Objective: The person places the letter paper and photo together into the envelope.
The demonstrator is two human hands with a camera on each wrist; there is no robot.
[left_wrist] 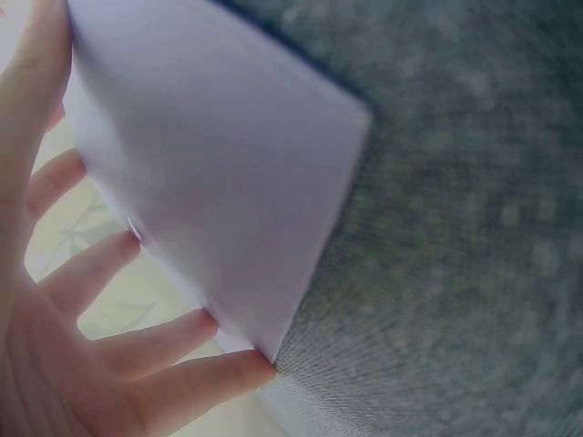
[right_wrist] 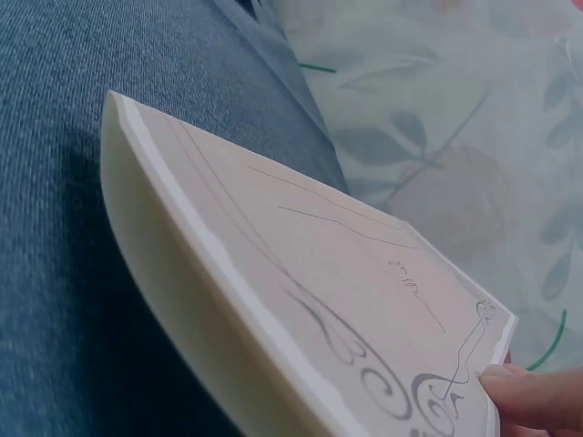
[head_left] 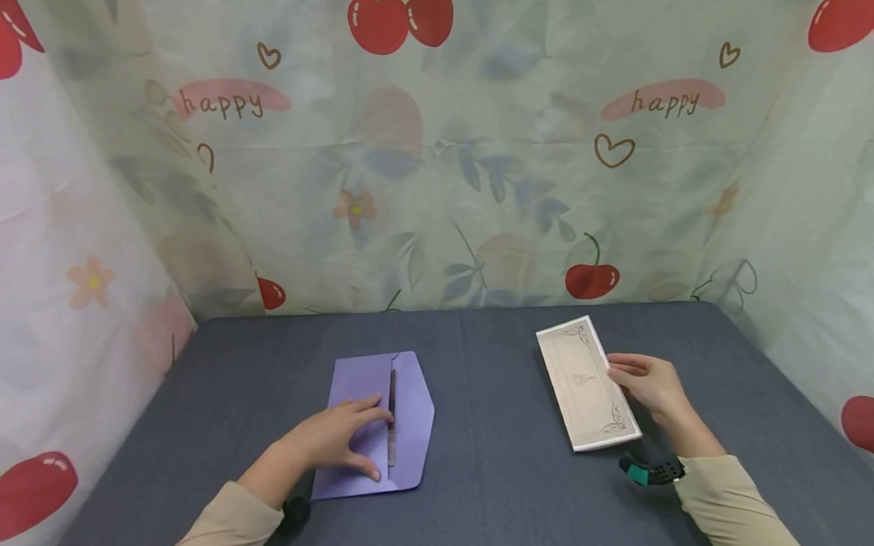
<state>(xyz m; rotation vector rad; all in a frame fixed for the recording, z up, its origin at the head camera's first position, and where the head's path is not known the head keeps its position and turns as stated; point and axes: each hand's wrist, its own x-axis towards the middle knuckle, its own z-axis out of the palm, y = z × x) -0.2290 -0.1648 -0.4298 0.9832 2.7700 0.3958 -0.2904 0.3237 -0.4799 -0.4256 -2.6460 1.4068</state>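
Observation:
A purple envelope (head_left: 413, 425) lies on the table left of the middle, its pointed flap folded out to the right. Along its mouth runs a narrow dark gap. My left hand (head_left: 342, 433) rests on the envelope with spread fingers, some of them at the mouth. In the left wrist view, the fingertips touch the pale purple paper (left_wrist: 228, 164). On the right, my right hand (head_left: 650, 383) pinches a folded cream card (head_left: 582, 385) by its right edge. The card has a white border and dark scroll ornaments. In the right wrist view, the card (right_wrist: 319, 237) is tilted, its layers slightly apart.
A dark blue-grey cloth covers the table (head_left: 489, 504). Patterned curtains (head_left: 439, 181) with cherries, leaves and "happy" lettering hang behind it and on both sides. A dark band with a teal part (head_left: 648, 470) is on the right wrist.

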